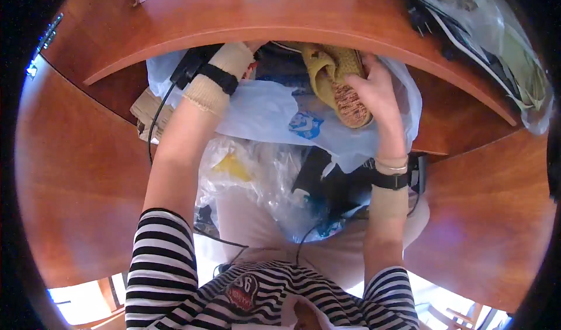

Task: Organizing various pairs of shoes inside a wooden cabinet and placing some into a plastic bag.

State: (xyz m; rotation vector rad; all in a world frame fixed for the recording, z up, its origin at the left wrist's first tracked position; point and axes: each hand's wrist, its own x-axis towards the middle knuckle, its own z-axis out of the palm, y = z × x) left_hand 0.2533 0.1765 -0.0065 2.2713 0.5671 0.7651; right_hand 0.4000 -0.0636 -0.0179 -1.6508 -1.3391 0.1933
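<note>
My right hand [380, 87] grips a mustard-yellow knitted slipper [323, 73] by its side, thumb near the brown speckled sole [350, 104]. The slipper's far end passes under the curved wooden edge. Beneath it a pale plastic bag [263, 109] with a blue print lies spread, dark cloth [278, 67] showing in its opening. My left hand [255, 46] reaches to the far left part of that bag. Most of its fingers are hidden by the wooden edge and the cuff, so I cannot tell what it holds.
A curved wooden tabletop [263, 10] overhangs the bag. Crumpled clear plastic [250, 168] lies over my lap beside a black item [337, 172]. Cardboard [151, 111] sits at left. A black cable [158, 115] runs along my left forearm. Plastic-wrapped items [495, 36] lie at upper right.
</note>
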